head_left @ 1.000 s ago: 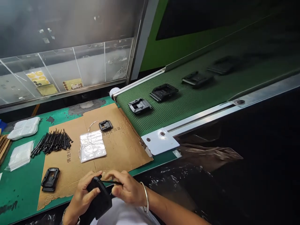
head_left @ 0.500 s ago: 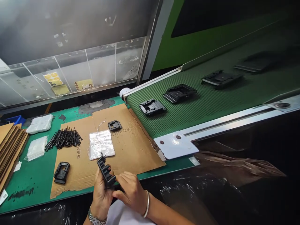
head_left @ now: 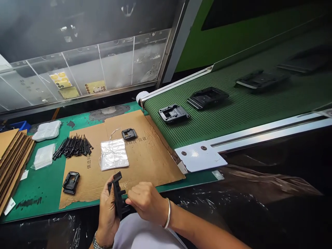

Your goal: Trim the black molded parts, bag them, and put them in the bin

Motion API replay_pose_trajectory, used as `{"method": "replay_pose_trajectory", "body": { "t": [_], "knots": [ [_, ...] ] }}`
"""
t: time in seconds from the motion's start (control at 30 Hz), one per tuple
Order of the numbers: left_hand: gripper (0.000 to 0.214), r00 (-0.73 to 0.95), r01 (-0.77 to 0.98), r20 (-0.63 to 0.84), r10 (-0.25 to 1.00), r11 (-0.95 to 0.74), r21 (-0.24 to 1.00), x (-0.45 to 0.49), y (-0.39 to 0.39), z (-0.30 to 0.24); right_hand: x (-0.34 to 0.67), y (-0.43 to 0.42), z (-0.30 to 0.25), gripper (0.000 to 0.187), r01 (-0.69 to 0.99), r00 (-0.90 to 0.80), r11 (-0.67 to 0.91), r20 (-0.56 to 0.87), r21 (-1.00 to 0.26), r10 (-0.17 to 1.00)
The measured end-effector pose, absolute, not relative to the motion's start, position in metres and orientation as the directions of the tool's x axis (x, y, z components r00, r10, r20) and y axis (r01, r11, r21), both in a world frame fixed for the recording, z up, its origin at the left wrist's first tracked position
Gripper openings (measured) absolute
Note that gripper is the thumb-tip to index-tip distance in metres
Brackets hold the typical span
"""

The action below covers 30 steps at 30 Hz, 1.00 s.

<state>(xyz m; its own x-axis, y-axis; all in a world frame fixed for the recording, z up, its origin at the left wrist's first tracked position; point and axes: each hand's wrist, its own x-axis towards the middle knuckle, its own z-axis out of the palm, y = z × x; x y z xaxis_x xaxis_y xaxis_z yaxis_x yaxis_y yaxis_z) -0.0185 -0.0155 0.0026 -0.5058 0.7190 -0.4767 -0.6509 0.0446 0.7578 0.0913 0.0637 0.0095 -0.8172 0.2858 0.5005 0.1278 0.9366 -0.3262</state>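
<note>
Cardboard (head_left: 145, 162) on the green desk (head_left: 44, 186) lies just ahead of my hands; my left hand (head_left: 109, 216) cradles the black plastic housing (head_left: 118, 197) upright, steadying it, while my half-closed right hand (head_left: 146, 200) presses against its side.

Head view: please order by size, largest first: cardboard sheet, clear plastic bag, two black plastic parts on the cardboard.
Cardboard sheet, clear plastic bag, then far black plastic part and near one; nearness makes their order unsure.

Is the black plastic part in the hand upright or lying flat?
Upright: the black plastic part stands on edge in the left hand, against its palm.
</note>
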Motion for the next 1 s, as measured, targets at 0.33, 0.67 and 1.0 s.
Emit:
{"method": "replay_pose_trajectory", "body": {
  "t": [0.33, 0.67, 1.0],
  "knots": [
    [0.047, -0.609, -0.562, -0.41, 0.678, -0.004, 0.827, -0.02, -0.015, 0.001, 0.096, 0.059, 0.018, 0.047, 0.148, -0.711, 0.838, 0.533, -0.525, 0.459],
    [0.045, -0.325, -0.745, -0.441, 0.837, 0.061, 0.664, -0.021, -0.025, -0.009, 0.094, 0.079, 0.002, 0.039, 0.509, -0.752, 0.704, 0.143, -0.495, 0.644],
    [0.013, 0.253, -0.966, -0.444, 0.86, 0.247, -0.072, -0.031, -0.031, -0.004, 0.109, 0.134, -0.084, 0.021, 0.874, -0.482, 0.451, -0.21, -0.182, 0.85]
  ]
}}
